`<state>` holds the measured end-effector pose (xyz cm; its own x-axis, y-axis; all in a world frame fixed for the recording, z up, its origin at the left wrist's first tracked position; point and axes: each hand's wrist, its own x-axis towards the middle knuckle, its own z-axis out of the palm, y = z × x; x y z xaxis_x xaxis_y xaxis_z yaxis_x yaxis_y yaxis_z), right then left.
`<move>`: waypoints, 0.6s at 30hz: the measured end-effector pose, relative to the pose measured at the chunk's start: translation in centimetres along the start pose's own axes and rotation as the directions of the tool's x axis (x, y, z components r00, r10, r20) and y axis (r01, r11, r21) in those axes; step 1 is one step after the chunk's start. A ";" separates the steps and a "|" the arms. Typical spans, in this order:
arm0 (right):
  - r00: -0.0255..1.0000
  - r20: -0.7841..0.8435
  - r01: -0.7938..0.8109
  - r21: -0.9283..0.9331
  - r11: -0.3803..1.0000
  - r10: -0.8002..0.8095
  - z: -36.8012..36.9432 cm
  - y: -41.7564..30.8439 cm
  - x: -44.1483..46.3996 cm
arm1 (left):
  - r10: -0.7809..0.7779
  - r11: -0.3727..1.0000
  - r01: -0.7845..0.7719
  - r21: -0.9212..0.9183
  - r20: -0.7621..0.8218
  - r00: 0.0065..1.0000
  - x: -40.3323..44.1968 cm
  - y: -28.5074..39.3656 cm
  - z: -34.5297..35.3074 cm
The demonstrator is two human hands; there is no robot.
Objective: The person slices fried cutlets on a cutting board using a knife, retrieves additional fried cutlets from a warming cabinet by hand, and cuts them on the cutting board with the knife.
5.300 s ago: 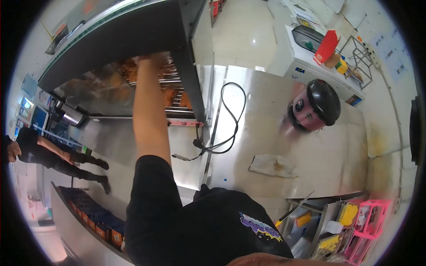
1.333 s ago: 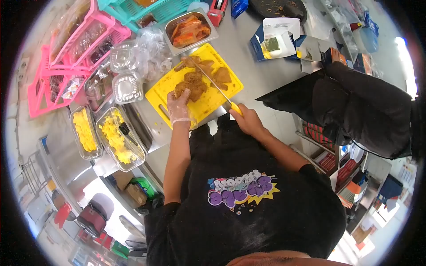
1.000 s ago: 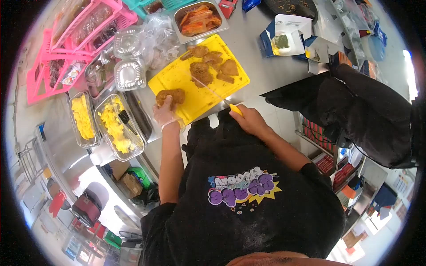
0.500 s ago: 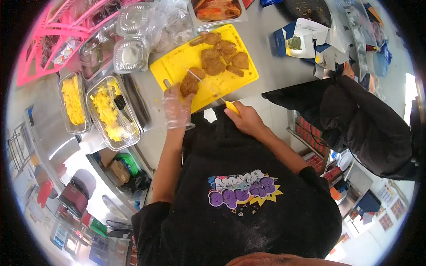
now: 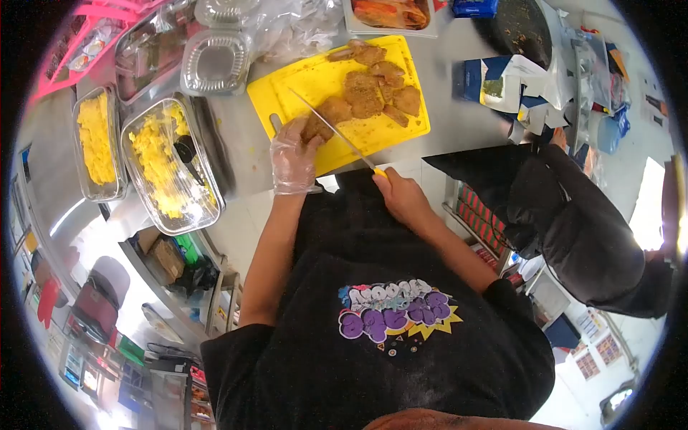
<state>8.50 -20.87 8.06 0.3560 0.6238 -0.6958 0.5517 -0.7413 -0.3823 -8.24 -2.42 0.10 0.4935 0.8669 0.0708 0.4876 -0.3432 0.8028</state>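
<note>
On the yellow cutting board lie several brown breaded pieces. My left hand, in a clear glove, grips a breaded piece at the board's lower left part. A knife with a yellow handle is in my right hand, its blade lying slantwise over that held piece. The blade's tip points up and left, past the piece. The other pieces sit to the right of the blade, close together on the board.
Left of the board are two trays of yellow food and clear lidded containers. A metal pan of orange food stands behind. At the right are an open box, a dark round pan and a person in black.
Over the last second, the held piece and my left hand have moved right beside the other pieces, and the blade now crosses it. Earlier, an arm reached into a heated cabinet elsewhere.
</note>
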 end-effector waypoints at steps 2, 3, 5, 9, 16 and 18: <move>0.990 -0.091 0.110 0.029 0.994 -0.107 1.0 -1.0 3.1 | -0.063 0.997 0.063 -0.051 0.002 0.998 0.3 -0.1 0.2; 0.979 -0.137 0.157 0.048 0.986 -0.149 1.6 -1.7 4.4 | -0.093 0.993 0.094 -0.075 0.015 0.996 0.1 0.1 0.1; 0.976 -0.132 0.188 0.127 0.974 -0.171 1.6 -3.9 8.0 | -0.215 0.975 0.218 -0.049 0.070 0.974 0.7 1.3 -0.7; 0.971 -0.067 0.238 0.350 0.906 -0.229 -0.7 -3.6 8.0 | -0.193 0.978 0.171 0.119 0.207 0.959 1.9 1.5 -1.3; 0.992 -0.118 0.100 0.537 0.838 -0.042 1.9 2.8 2.2 | -0.337 0.492 0.445 -0.748 0.308 0.890 -0.3 -0.8 -1.4; 0.990 -0.141 0.110 0.603 0.791 -0.030 2.1 3.4 1.5 | -0.255 0.303 0.421 -0.855 0.352 0.900 -0.6 -0.6 -2.2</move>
<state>9.31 -22.95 4.42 0.4424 0.6743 -0.5912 0.0208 -0.6668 -0.7450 -10.41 -1.94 0.90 0.5735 0.7407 -0.3499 -0.2603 0.5698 0.7795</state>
